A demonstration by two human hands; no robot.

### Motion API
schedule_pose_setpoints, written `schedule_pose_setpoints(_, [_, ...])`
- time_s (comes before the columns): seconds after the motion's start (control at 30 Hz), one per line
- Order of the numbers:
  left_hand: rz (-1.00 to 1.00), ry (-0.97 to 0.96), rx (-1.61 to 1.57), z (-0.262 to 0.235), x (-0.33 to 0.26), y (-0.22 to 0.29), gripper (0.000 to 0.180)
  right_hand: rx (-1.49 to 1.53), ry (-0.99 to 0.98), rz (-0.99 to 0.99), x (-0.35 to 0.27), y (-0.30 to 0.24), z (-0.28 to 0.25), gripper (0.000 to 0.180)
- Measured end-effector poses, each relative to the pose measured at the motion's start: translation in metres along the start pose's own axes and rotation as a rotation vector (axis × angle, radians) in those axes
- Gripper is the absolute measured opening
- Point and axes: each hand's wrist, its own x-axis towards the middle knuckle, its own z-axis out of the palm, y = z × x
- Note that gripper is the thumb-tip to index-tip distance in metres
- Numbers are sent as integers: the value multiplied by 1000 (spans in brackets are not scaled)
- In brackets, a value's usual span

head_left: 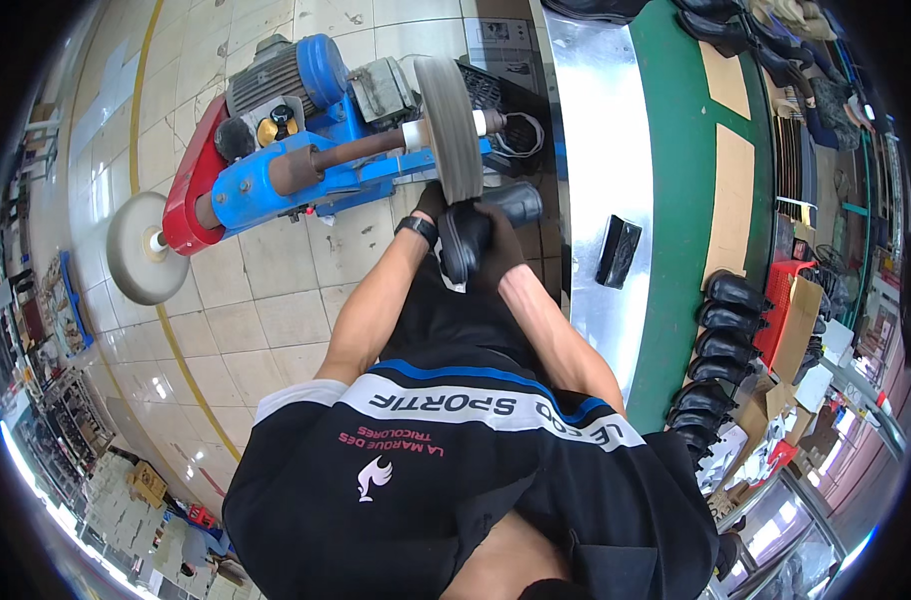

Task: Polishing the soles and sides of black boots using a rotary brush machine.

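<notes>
While the head camera looked straight down, we saw both bare hands out in front of the chest, clasped around one black boot (473,238). The left hand (432,205), a dark band at its wrist, held the near end, its grip wrapped on the leather. The right hand (496,238) closed over the boot's upper side, fingers pressed together on it. The boot sat right against the lower rim of the grey buffing wheel (450,128), touching or just short of it; we could not tell which. That wheel rode on the shaft of a blue and red motor machine (276,165) standing on the tiled floor (266,300), with a pale round pad (136,250) at the far left end of the shaft.

On the right ran a long table with a shiny metal strip (596,150) and a green belt (681,200). A row of black boots (721,335) stood on the green part and a lone black block (619,250) lay on the metal. By our judgement the work was midway: one boot at the wheel, and we could not tell which of the others were already done.
</notes>
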Motion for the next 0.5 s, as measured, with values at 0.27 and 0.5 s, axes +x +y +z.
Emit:
schedule_pose_setpoints(0.27, [-190, 138, -150, -20, -47, 56, 27, -105, 80, 72, -16, 23, 14, 29])
schedule_pose_setpoints(0.5, [-257, 389, -568, -10, -90, 65, 32, -418, 151, -12, -53, 47, 2, 24])
